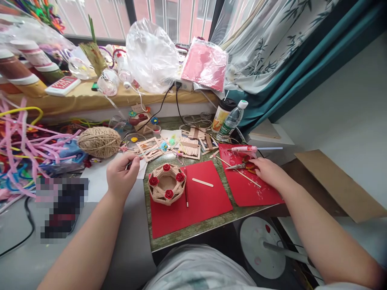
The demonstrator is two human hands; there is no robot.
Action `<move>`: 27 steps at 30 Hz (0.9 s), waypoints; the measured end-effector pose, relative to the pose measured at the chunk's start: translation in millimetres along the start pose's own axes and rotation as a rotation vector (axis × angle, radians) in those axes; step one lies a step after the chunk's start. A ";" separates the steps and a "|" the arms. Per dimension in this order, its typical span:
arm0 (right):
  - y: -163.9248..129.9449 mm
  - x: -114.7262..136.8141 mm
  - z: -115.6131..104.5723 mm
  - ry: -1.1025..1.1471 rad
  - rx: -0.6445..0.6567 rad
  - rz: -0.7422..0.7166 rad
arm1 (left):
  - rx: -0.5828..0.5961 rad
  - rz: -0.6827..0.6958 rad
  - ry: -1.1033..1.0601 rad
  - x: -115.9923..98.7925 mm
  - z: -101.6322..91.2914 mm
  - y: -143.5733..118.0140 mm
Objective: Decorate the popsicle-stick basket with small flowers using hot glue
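My left hand (122,173) is closed in a pinch left of the twine basket; a thin pale stem runs from its fingers toward a small blue flower (164,146). The octagonal twine-wrapped basket (154,192) bears several red roses on its rim and sits on a red sheet (199,213). A pencil (186,189) lies against its right side, and a popsicle stick (202,182) lies farther right. Over the second red sheet (250,197), my right hand (267,171) has its fingers at the handles of the scissors (237,166). A thin wooden stick (242,174) passes beneath them.
A pink glue gun (244,149) lies just beyond the scissors. Behind are popsicle-stick bundles (190,147), a water bottle (232,121) and a drink cup (223,114). A twine ball (99,142) and pink pipe cleaners (27,141) crowd the left.
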State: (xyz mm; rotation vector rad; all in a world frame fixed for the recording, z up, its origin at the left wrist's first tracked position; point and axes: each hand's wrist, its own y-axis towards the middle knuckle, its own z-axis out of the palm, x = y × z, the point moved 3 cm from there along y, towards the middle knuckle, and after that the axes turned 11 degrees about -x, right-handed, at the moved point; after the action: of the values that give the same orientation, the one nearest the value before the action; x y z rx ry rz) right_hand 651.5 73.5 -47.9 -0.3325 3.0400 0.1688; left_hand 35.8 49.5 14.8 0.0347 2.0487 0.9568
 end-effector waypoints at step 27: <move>51.1 -30.3 -14.9 0.326 -0.298 0.127 | 0.041 0.076 -0.005 6.4 2.6 -0.8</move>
State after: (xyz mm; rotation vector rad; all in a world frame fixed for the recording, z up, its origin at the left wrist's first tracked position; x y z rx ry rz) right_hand 668.8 127.6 -25.2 -0.2004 3.3588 0.6410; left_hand 33.8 52.7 9.0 0.1373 2.0749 0.9594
